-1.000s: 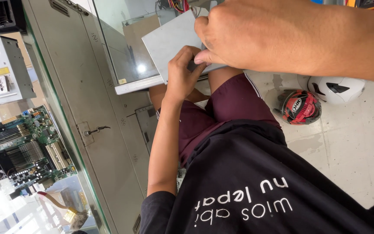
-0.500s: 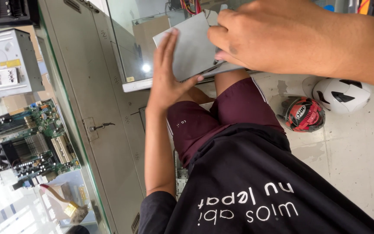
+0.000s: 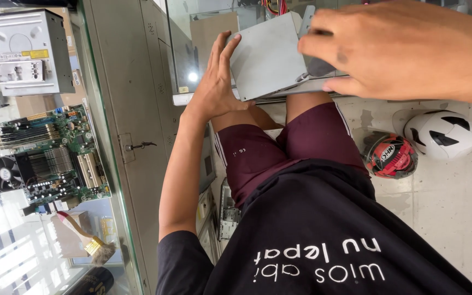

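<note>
Head view: I am holding a grey metal box [image 3: 269,57] over my knees, above the tiled floor. My left hand [image 3: 214,87] is lying flat against its left edge, fingers straight and together, thumb under the lower edge. My right hand [image 3: 405,49] is clamping the right end, fingers curled over the top, thumb underneath. To do this well, I judge I should be keeping the left palm square as a stop while the right hand steadies the box.

A drive [image 3: 25,52] at upper left is showing a small yellow rectangular label beside a white one. A green board [image 3: 50,158] and a brush [image 3: 86,240] are lying below it. Two helmets, red [image 3: 391,155] and white [image 3: 441,134], are sitting on the floor.
</note>
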